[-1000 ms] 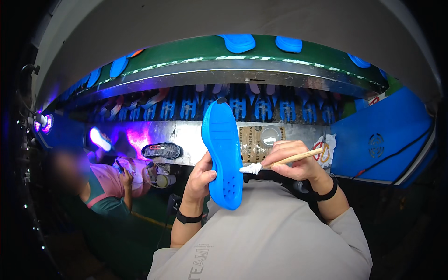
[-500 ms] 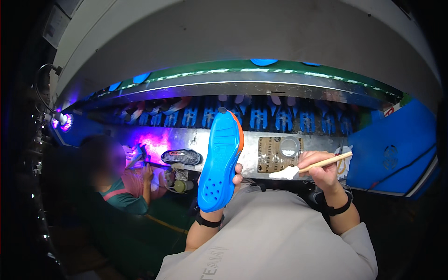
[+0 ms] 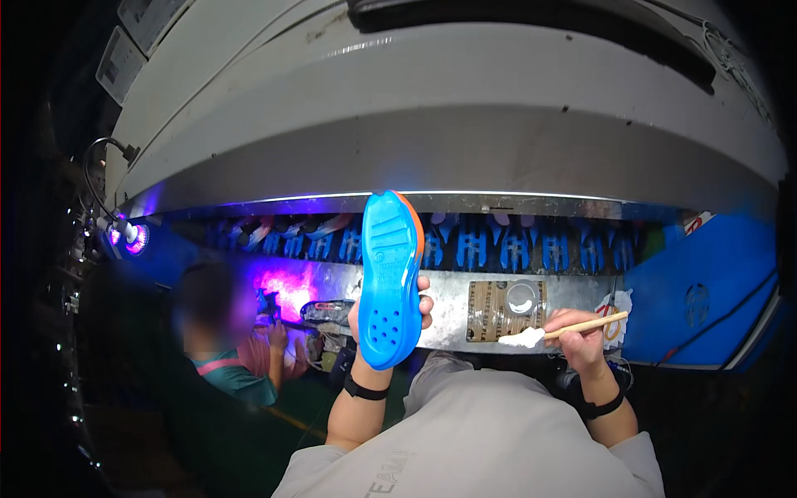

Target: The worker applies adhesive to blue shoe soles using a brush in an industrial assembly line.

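My left hand [image 3: 425, 304] is wrapped round a blue shoe sole [image 3: 390, 274] with an orange edge, its broad inner face with several small holes turned up and its length standing nearly upright in view. Most of that hand is hidden behind the sole. Off to the right, my right hand [image 3: 579, 339] is closed on a wooden-handled brush [image 3: 594, 325]. Its white head, whose bristles I cannot make out, points left over the near edge of a brown printed cardboard sheet [image 3: 481, 319]. A small round dish [image 3: 521, 297] with something white in it rests on that sheet.
A metal ledge [image 3: 448, 299] runs across, with a row of blue holders [image 3: 471, 249] behind it under a large grey machine hood [image 3: 415, 124]. Blue panel [image 3: 701, 290] at right. At left, another person [image 3: 237, 349] works beside a dark shoe [image 3: 328, 313] and a purple lamp [image 3: 137, 239].
The view has tilted up, showing more of the hood and hiding the green belt. The sole stands more upright. Both hands keep hold of their things.
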`<state>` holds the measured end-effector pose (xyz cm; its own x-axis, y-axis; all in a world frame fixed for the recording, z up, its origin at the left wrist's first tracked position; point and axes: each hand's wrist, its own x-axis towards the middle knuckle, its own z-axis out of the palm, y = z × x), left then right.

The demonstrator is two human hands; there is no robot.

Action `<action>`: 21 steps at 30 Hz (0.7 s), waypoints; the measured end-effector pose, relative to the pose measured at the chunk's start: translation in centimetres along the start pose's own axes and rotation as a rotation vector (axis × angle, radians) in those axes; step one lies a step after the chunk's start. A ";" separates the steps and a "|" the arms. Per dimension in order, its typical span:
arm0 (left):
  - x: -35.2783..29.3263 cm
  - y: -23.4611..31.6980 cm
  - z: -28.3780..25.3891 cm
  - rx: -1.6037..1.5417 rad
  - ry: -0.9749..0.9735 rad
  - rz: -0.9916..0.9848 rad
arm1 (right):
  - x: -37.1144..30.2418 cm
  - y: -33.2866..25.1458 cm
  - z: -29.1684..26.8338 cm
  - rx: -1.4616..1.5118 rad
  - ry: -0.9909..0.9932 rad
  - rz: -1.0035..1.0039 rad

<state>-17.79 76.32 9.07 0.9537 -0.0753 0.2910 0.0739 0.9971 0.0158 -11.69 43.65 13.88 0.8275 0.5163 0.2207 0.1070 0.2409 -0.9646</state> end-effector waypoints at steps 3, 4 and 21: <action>4.2 2.5 2.0 0.081 0.007 -0.044 | -0.1 0.3 -0.3 0.004 0.039 0.012; 6.2 3.7 2.4 0.127 -0.001 -0.081 | -0.2 0.4 -0.4 -0.002 0.053 0.019; 14.7 24.3 -3.7 1.105 0.499 0.363 | -0.1 3.6 -2.7 -0.239 0.219 0.333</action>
<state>-0.93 99.45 10.18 0.8918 0.4486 0.0589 -0.2668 0.4165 0.8691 -9.94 42.26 9.95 0.9324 0.3419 -0.1175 -0.0813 -0.1182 -0.9896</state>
